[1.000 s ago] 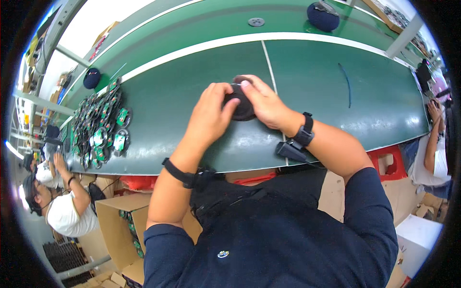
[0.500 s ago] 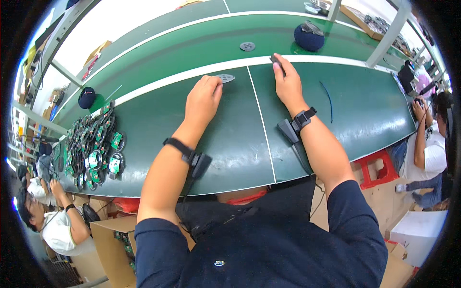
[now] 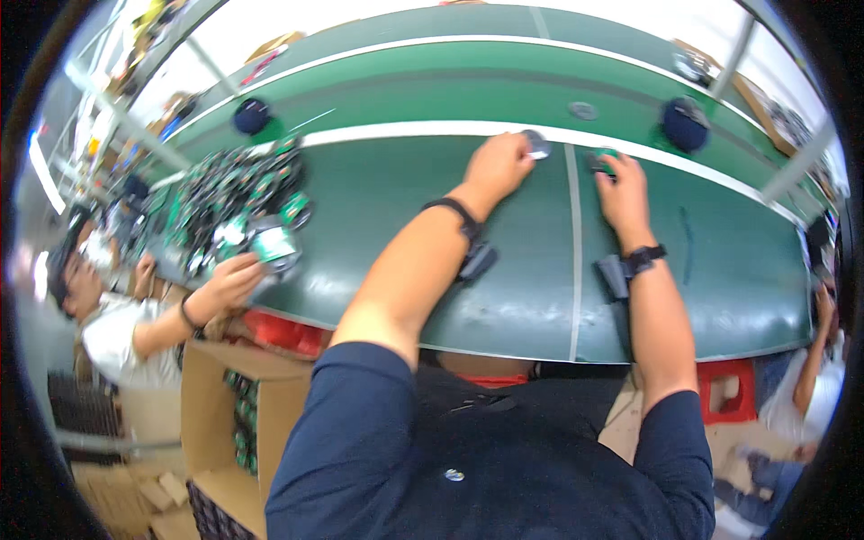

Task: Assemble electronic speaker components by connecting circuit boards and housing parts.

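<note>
Dark-green bench (image 3: 378,247), white seam (image 3: 574,261) — left hand (image 3: 499,166) pinches thin grey round disc (image 3: 538,144) by edge; right hand (image 3: 624,193) grips small green-and-black part (image 3: 601,162), blurred, both near white rail (image 3: 405,130). Risk: disc slips or tilts — rim-only hold.

A round grey disc (image 3: 537,142), held by its left edge and bright along its lower part, is in the upper middle of the frame; apart to its right, a blurred dark piece (image 3: 599,164) with green on it is held, partly covered
</note>
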`<state>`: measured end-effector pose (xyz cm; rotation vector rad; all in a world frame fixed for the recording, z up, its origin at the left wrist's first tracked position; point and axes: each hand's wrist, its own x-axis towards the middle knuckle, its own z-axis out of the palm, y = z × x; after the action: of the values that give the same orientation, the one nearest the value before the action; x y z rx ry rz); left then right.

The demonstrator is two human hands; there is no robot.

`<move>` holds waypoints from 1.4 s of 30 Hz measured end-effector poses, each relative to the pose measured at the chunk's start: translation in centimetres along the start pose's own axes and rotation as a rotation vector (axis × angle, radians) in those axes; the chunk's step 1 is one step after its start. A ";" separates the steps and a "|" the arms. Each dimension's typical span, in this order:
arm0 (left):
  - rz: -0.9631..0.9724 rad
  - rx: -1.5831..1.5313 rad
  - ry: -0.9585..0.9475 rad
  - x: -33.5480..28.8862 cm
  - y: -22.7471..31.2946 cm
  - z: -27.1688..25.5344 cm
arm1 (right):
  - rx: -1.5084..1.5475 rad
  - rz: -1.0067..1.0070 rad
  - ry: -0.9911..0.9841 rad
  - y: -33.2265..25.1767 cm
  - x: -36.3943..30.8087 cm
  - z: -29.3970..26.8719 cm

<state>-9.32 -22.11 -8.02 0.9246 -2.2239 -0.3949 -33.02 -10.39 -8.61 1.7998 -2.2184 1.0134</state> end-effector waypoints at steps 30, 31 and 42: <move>-0.375 -0.301 0.090 -17.9 -1.0 -22.5 | 1.106 0.075 -0.805 -13.1 -7.7 -4.0; -0.225 -0.238 0.082 -17.4 1.9 -21.5 | 1.189 0.156 -0.907 -13.8 -8.2 -4.6; 0.435 0.003 0.114 -16.3 8.8 -11.8 | 1.575 0.368 -0.854 -14.8 -9.1 -3.9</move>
<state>2.70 -4.51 -2.90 0.4301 -2.2403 -0.1328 -18.20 -1.77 -3.74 2.6400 -2.1640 3.1964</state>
